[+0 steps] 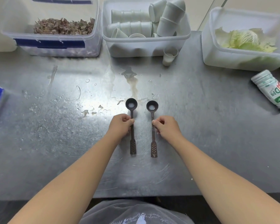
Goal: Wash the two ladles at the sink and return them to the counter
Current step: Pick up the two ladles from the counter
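Two small dark ladles lie side by side on the steel counter (55, 143), bowls pointing away from me. The left ladle (132, 143) has a round bowl with a pale spot in it and a perforated flat handle end. The right ladle (153, 147) looks the same. My left hand (120, 126) pinches the left ladle's handle just below the bowl. My right hand (166, 127) pinches the right ladle's handle at the same height. Both ladles rest flat on the counter. No sink is in view.
At the back stand three clear tubs: one with dried brown leaves (58, 46), one with stacked white cups (145, 44), one with cabbage (242, 59). A small cup (169, 56) stands before the middle tub. A white bottle (271, 91) lies at right. Water spots wet the counter's left-centre.
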`<control>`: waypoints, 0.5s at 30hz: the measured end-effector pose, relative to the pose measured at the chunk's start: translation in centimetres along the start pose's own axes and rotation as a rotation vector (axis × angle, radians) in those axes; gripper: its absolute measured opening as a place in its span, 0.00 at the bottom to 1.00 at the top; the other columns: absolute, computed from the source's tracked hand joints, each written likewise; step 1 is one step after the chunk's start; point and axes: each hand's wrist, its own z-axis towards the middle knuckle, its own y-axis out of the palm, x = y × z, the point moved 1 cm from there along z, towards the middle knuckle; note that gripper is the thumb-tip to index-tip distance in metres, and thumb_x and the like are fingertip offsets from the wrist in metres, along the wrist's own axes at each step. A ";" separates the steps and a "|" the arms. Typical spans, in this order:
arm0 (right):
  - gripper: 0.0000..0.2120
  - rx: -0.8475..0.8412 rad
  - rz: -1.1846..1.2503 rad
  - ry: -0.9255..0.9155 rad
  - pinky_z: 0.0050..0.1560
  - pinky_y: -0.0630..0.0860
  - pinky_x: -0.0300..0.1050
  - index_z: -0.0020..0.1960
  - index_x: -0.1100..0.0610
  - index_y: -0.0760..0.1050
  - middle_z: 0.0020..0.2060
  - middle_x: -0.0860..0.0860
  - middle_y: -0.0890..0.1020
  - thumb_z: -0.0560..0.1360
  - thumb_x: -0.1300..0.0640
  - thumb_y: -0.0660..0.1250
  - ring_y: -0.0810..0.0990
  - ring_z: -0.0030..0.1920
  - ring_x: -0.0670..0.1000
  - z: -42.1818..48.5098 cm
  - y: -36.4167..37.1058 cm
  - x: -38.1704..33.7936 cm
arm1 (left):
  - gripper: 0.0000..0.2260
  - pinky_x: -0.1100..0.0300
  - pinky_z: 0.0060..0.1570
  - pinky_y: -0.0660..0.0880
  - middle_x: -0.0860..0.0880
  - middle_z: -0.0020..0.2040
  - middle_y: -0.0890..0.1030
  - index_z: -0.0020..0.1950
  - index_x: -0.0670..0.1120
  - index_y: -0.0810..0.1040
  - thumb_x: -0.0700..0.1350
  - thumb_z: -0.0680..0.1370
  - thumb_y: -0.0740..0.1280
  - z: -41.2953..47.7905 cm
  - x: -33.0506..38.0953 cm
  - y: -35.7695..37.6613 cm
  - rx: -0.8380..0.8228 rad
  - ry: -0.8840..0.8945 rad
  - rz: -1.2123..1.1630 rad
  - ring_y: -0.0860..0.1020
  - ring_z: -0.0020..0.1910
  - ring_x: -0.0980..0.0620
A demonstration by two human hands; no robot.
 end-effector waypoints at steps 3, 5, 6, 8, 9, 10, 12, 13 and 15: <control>0.12 -0.013 0.051 -0.059 0.47 0.83 0.60 0.35 0.53 0.78 0.29 0.47 0.79 0.77 0.54 0.68 0.79 0.32 0.48 -1.0 -0.9 -1.3 | 0.05 0.60 0.32 0.74 0.48 0.34 0.78 0.42 0.42 0.78 0.42 0.77 0.69 -1.4 1.4 -0.4 -0.006 0.029 -0.049 0.75 0.28 0.54; 0.11 -0.006 0.079 -0.093 0.47 0.83 0.60 0.36 0.55 0.79 0.30 0.46 0.80 0.76 0.54 0.67 0.79 0.31 0.46 -1.7 -1.6 -2.4 | 0.05 0.59 0.34 0.76 0.47 0.35 0.80 0.43 0.41 0.79 0.41 0.77 0.69 -2.5 2.6 -0.8 -0.025 0.050 -0.085 0.76 0.28 0.55; 0.11 0.001 0.093 -0.110 0.47 0.82 0.60 0.37 0.57 0.79 0.30 0.47 0.80 0.76 0.54 0.67 0.79 0.31 0.46 -2.2 -1.9 -3.0 | 0.05 0.59 0.36 0.77 0.47 0.36 0.81 0.44 0.40 0.79 0.41 0.77 0.69 -3.1 3.3 -1.1 -0.032 0.066 -0.092 0.77 0.28 0.55; 0.10 0.007 0.124 -0.141 0.47 0.82 0.59 0.38 0.57 0.80 0.32 0.47 0.81 0.76 0.54 0.67 0.79 0.31 0.45 -3.0 -2.7 -4.3 | 0.06 0.58 0.37 0.78 0.47 0.35 0.80 0.46 0.38 0.80 0.41 0.77 0.69 -4.2 4.7 -1.8 -0.032 0.108 -0.104 0.77 0.29 0.54; 0.10 0.005 0.137 -0.159 0.48 0.82 0.58 0.38 0.56 0.80 0.32 0.48 0.82 0.76 0.54 0.67 0.80 0.32 0.45 -3.5 -3.0 -5.0 | 0.06 0.58 0.37 0.78 0.48 0.35 0.80 0.46 0.38 0.80 0.41 0.77 0.69 -4.8 5.4 -2.1 -0.027 0.130 -0.112 0.76 0.29 0.54; 0.10 0.004 0.151 -0.180 0.47 0.82 0.57 0.38 0.56 0.80 0.33 0.48 0.82 0.76 0.53 0.67 0.80 0.32 0.45 -3.9 -3.4 -5.7 | 0.05 0.57 0.37 0.78 0.48 0.34 0.80 0.46 0.39 0.80 0.41 0.77 0.70 -5.3 6.2 -2.4 -0.023 0.154 -0.120 0.76 0.29 0.53; 0.10 0.005 0.186 -0.227 0.46 0.82 0.55 0.37 0.56 0.79 0.32 0.49 0.81 0.75 0.53 0.67 0.79 0.32 0.46 -4.7 -4.1 -7.2 | 0.05 0.57 0.37 0.78 0.49 0.33 0.79 0.44 0.41 0.81 0.42 0.76 0.70 -6.6 7.5 -2.9 -0.018 0.198 -0.140 0.76 0.30 0.52; 0.10 0.010 0.209 -0.250 0.45 0.81 0.55 0.37 0.56 0.79 0.32 0.50 0.81 0.74 0.53 0.66 0.79 0.32 0.46 -5.1 -4.5 -8.0 | 0.05 0.56 0.38 0.78 0.50 0.32 0.79 0.43 0.41 0.81 0.42 0.76 0.70 -7.2 8.2 -3.0 -0.017 0.220 -0.152 0.76 0.30 0.52; 0.10 0.014 0.255 -0.291 0.44 0.81 0.58 0.36 0.57 0.78 0.31 0.51 0.80 0.72 0.52 0.66 0.78 0.32 0.48 -5.8 -5.3 -9.7 | 0.06 0.55 0.38 0.78 0.53 0.29 0.79 0.42 0.41 0.80 0.42 0.77 0.69 -8.6 9.5 -3.2 -0.013 0.262 -0.173 0.76 0.30 0.51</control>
